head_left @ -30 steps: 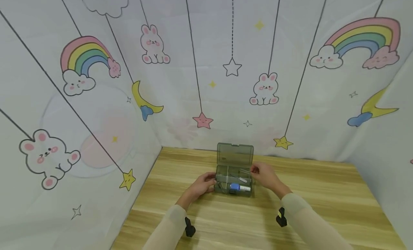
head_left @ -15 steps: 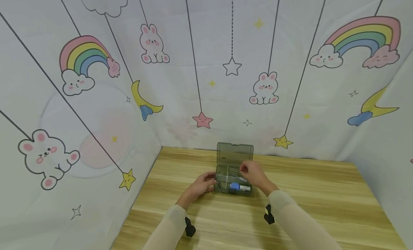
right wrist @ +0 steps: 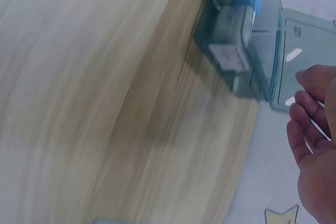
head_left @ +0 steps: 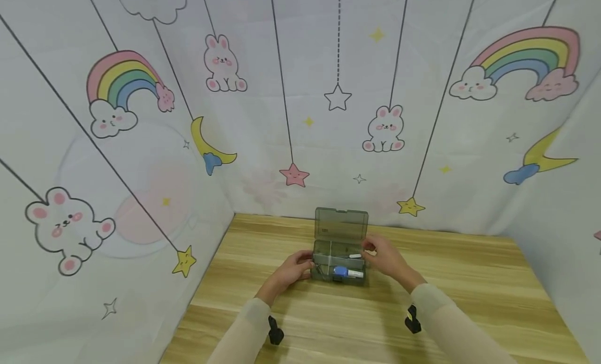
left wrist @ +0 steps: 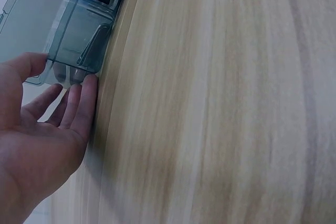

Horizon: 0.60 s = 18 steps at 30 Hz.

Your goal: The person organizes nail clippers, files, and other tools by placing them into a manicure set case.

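Observation:
A grey-green see-through compartment box [head_left: 321, 246] stands on the table with its lid [head_left: 340, 225] raised at the back. My left hand [head_left: 290, 271] holds the box's left end; in the left wrist view its thumb [left wrist: 34, 65] is at the rim and the other fingertips at the end wall. At the right rear compartment, my right hand [head_left: 384, 255] appears to pinch a small white stick [head_left: 355, 256] by its right end; fingertip contact is partly hidden. A blue-and-white item [head_left: 340, 271] lies in the front compartment. A slim metal clip-like piece [left wrist: 94, 44] shows in the front left compartment.
The wood-grain table [head_left: 328, 327] reaches a white cloth backdrop [head_left: 263, 119] printed with rabbits, stars and rainbows. The backdrop stands close behind the raised lid. Black devices [head_left: 412, 319] hang below both sleeves.
My right hand moved left over the rear compartment with a thin stick, then back right to the box's right edge. The white stick shifted backward and now lies level. The left hand stays put.

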### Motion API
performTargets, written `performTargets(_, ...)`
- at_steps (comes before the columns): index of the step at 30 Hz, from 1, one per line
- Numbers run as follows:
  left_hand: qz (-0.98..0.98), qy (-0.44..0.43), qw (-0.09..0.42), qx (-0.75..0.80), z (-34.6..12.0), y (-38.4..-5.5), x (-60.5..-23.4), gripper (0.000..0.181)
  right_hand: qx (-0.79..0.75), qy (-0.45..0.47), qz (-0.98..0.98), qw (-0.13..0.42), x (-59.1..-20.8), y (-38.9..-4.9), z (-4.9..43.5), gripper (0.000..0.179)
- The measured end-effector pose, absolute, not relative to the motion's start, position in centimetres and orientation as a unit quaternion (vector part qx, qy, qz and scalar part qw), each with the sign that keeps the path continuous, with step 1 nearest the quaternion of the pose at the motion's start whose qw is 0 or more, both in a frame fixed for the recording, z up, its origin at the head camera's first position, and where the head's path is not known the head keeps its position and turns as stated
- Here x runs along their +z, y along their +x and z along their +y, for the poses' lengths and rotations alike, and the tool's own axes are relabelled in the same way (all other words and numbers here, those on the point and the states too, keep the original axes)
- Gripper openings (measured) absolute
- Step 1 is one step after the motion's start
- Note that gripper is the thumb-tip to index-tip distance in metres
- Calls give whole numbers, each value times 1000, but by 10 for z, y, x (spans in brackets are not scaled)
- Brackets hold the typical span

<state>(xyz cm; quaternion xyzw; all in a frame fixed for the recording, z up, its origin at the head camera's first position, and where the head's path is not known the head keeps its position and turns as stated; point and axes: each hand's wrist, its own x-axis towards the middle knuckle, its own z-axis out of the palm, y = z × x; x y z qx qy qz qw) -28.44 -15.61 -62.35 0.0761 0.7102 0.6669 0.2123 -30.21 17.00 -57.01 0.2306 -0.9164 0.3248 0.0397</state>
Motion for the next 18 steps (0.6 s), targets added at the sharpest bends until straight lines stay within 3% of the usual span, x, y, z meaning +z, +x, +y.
performTargets(18,709,81,211,668,-157,-284,-623,54,322,166,-929,76,-609,-256,278,10)
